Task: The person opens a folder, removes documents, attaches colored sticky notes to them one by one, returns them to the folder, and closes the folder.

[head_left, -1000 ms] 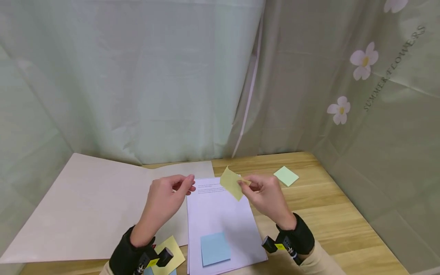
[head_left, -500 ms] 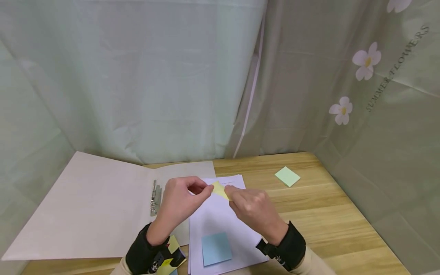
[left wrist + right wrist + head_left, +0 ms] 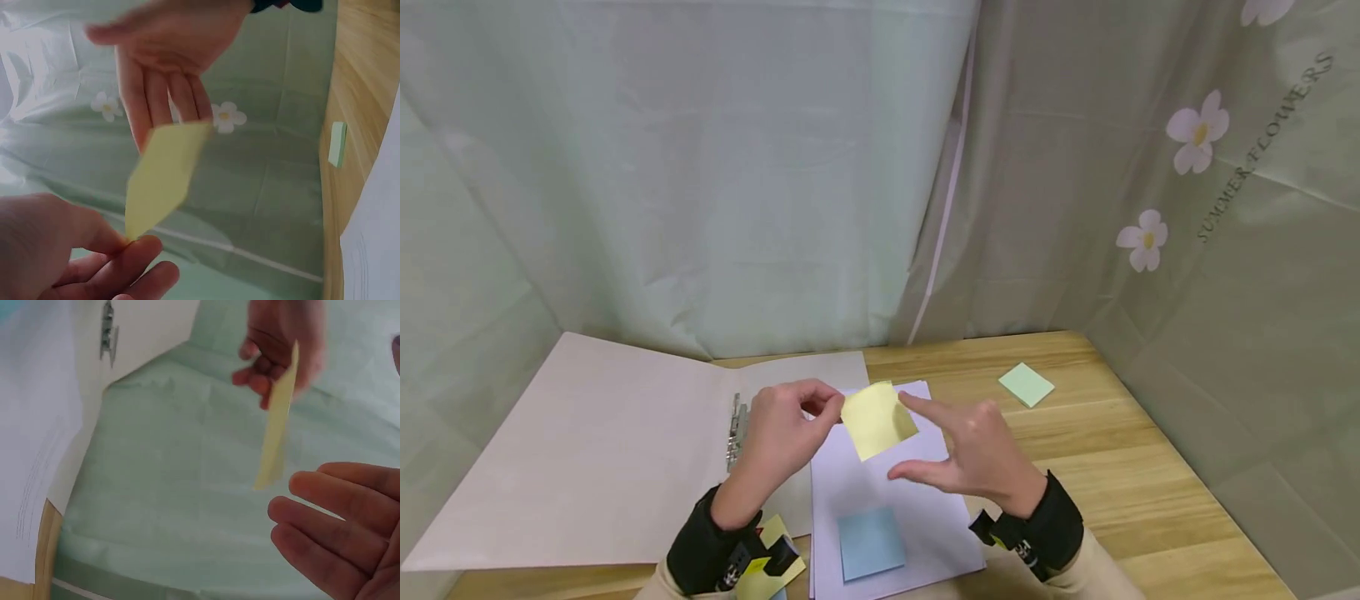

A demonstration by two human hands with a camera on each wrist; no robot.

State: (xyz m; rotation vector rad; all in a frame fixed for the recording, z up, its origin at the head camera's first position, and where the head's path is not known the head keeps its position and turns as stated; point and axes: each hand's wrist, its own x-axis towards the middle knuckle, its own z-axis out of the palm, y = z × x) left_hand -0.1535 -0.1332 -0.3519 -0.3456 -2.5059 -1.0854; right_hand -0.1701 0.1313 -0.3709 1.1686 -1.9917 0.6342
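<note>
Between thumb and index finger, my left hand (image 3: pixel 790 425) pinches one corner of a yellow sticky note (image 3: pixel 877 421), raised over the printed sheets (image 3: pixel 925 517). My right hand (image 3: pixel 977 450) is spread beside the note's right side, thumb apart from the fingers. In the left wrist view the note (image 3: pixel 165 175) stands up from the pinch, slightly bent. From the right wrist the note (image 3: pixel 278 428) appears nearly edge-on, away from my right fingers (image 3: pixel 331 525). A blue sticky note (image 3: pixel 871 543) lies on the lower part of the sheets.
A white lever-arch binder (image 3: pixel 587 458) lies spread at left, its metal clip (image 3: pixel 735 429) partly behind my left hand. A green sticky-note pad (image 3: pixel 1026 384) rests at the back right of the wooden table (image 3: pixel 1120 467). More yellow notes (image 3: pixel 775 575) show by my left wrist.
The yellow note has passed from my right hand to my left. Both hands met at it half a second ago; since then my right fingers have let go and spread.
</note>
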